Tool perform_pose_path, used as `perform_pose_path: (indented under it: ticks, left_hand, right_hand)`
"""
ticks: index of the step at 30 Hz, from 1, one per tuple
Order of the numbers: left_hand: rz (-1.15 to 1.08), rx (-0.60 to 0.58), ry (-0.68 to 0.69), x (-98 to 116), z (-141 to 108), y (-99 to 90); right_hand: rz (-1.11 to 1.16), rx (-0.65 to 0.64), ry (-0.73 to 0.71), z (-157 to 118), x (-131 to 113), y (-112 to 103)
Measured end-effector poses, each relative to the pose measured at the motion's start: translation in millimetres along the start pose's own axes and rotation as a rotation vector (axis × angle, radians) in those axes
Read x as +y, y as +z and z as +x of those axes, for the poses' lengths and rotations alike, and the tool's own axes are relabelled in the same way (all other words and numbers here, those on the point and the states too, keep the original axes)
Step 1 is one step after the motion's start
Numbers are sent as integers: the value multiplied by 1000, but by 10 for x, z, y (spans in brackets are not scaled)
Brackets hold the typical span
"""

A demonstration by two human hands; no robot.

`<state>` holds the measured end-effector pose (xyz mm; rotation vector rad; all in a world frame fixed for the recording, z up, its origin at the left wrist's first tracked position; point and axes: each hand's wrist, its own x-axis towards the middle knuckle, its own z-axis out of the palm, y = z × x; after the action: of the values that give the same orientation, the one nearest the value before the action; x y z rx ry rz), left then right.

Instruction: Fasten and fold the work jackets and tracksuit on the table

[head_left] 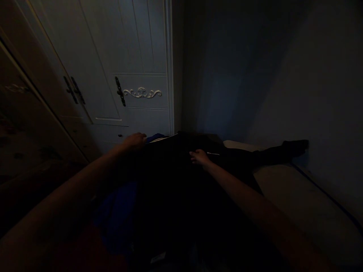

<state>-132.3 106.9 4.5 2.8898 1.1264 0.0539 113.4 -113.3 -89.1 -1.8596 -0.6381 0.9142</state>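
Observation:
A black long-sleeved top [176, 181] lies spread out in front of me, with small white lettering on its chest. One sleeve [280, 153] stretches away to the right. My left hand [136, 140] is closed on the top's dark cloth at the upper left, close to pale stripes [160, 139]; its fingertips are partly lost in shadow. On the chest beside the lettering, my right hand [199, 156] pinches the cloth between closed fingers. Blue cloth [117, 211] shows from under the top at the left.
A white wardrobe [141, 56] with dark handles stands behind at the left. Against the wall [317, 87] at the right is a pale padded surface [286, 200], a dark blue strip [323, 192] running along it. Deep shadow hides the lower left.

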Motion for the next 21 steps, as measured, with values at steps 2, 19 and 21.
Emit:
perform_pose_path:
  ticks: [2, 19, 21]
  left_hand:
    - [38, 1, 109, 281, -15, 108]
    - [117, -118, 134, 718, -225, 802]
    - [113, -78, 120, 841, -241, 739]
  right_hand:
    - [-13, 53, -22, 200, -104, 48]
    - [-267, 116, -67, 1078, -494, -164]
    - [-311, 72, -87, 996, -436, -269]
